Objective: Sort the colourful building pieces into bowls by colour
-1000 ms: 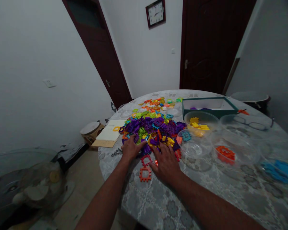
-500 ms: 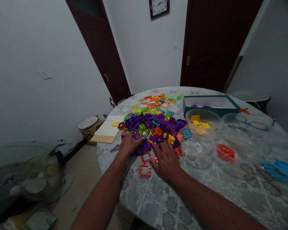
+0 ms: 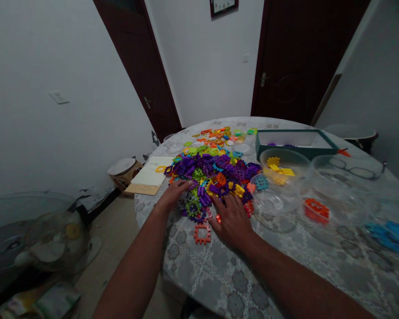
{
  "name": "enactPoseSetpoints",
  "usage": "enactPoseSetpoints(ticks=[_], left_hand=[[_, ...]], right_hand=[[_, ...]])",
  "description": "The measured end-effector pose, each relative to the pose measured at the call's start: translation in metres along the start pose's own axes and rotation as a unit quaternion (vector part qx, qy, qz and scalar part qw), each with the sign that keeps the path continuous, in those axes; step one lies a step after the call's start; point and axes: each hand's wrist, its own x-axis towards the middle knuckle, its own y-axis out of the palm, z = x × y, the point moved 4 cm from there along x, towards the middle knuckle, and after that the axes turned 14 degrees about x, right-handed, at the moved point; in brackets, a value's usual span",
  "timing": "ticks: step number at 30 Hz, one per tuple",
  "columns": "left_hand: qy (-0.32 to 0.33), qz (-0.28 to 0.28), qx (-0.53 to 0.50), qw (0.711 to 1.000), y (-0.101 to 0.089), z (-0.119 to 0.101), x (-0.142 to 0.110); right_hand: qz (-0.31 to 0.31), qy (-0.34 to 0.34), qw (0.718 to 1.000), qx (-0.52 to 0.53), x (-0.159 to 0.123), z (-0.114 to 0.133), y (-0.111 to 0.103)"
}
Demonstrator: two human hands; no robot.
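A heap of colourful plastic interlocking building pieces [image 3: 209,166], mostly purple, lies on the table before me. My left hand [image 3: 173,194] rests at the heap's left front edge, fingers stretched toward it and holding nothing that I can see. Against the heap's front right side is my right hand [image 3: 232,218], fingers apart and their tips among yellow and purple pieces. Between the hands lie a green piece [image 3: 193,206] and purple pieces [image 3: 204,196]. An orange-red square frame piece [image 3: 202,234] lies flat in front of the heap, left of my right hand. A small red piece [image 3: 218,218] shows beside my right thumb.
Clear plastic bowls stand on the right, one with yellow pieces [image 3: 279,171], others by red pieces [image 3: 315,209] and blue pieces [image 3: 390,235]. Behind them are a green-edged box [image 3: 295,150] and eyeglasses [image 3: 357,172]. A notebook [image 3: 149,177] lies left; more orange pieces [image 3: 216,135] lie behind.
My left hand has drawn back to the left, away from the middle. Green and purple pieces have spread toward me, partly covering the pink frame. My right hand has barely moved.
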Motion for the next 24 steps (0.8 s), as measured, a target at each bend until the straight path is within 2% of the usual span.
enactPoseSetpoints(ticks=[4, 9, 14, 19, 24], left_hand=[[-0.019, 0.022, -0.049, 0.998, 0.016, 0.002, 0.0], [0.013, -0.033, 0.014, 0.999, 0.025, -0.006, -0.001], [0.032, -0.056, -0.019, 0.998, 0.03, -0.011, -0.004], [0.006, -0.106, -0.05, 0.993, 0.036, -0.009, -0.002], [0.019, -0.123, -0.084, 0.989, 0.044, -0.017, 0.0]], right_hand=[[0.004, 0.001, 1.0, 0.006, 0.0, 0.0, -0.001], [-0.004, -0.004, 1.0, 0.012, 0.0, -0.001, 0.002], [-0.008, -0.001, 1.0, 0.018, 0.0, 0.0, 0.0], [-0.003, 0.002, 1.0, 0.029, 0.001, 0.001, -0.003], [-0.008, -0.002, 1.0, 0.023, 0.001, 0.001, -0.002]])
